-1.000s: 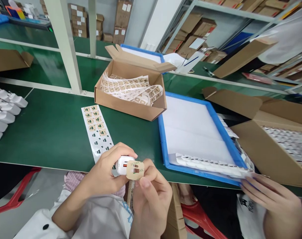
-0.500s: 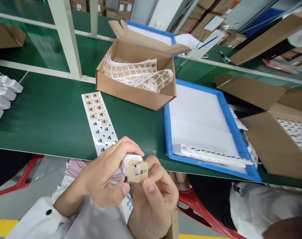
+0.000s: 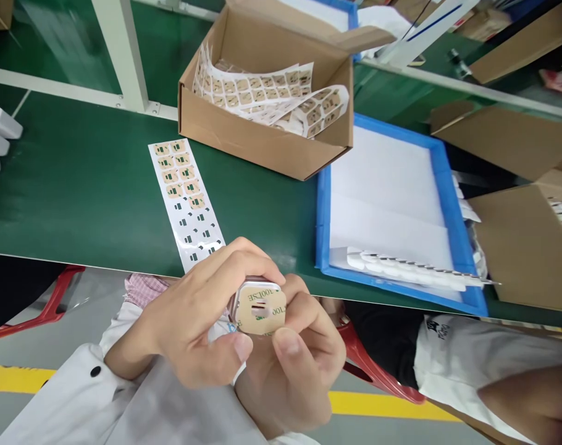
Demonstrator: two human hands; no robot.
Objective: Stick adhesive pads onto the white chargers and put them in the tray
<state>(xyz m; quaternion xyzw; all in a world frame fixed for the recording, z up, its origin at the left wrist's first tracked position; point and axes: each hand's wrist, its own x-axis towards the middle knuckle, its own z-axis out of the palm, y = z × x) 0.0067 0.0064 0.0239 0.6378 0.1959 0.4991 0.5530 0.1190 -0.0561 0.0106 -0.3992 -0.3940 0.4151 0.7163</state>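
LH [image 3: 207,315] has white charger housing [image 3: 235,309] gripped, fingers curled over its top edge, thumb on lower L side; housing is just past the near edge of green bench [image 3: 77,204], in front of the wearer's torso; tan adhesive sticker [image 3: 249,316] w/ "300LSE" print lies over the housing's end face, cutouts roughly centered, dark slot visible thru one; can't tell if fully stuck down; RH [image 3: 304,364] has thumb + index at sticker's R edge, thumb by the lower R corner; can't tell if that's a firm pinch or just a touch; other RH fingers curled in.

Backing sheet [image 3: 197,232] flat on bench, near end partly behind LH; 9 stickers on far half, near half just bare liner w/ small holes; open carton [image 3: 257,148] behind it, approx. half full of sticker sheets [image 3: 262,86], some curling up; blue-rimmed tray [image 3: 324,216] to R of carton, row of white parts [image 3: 401,266] along near side; 2nd carton [image 3: 526,241] further R; more white housings [image 3: 3,120] at far L, cut off by frame; co-worker's sleeve [image 3: 448,352] lower R.
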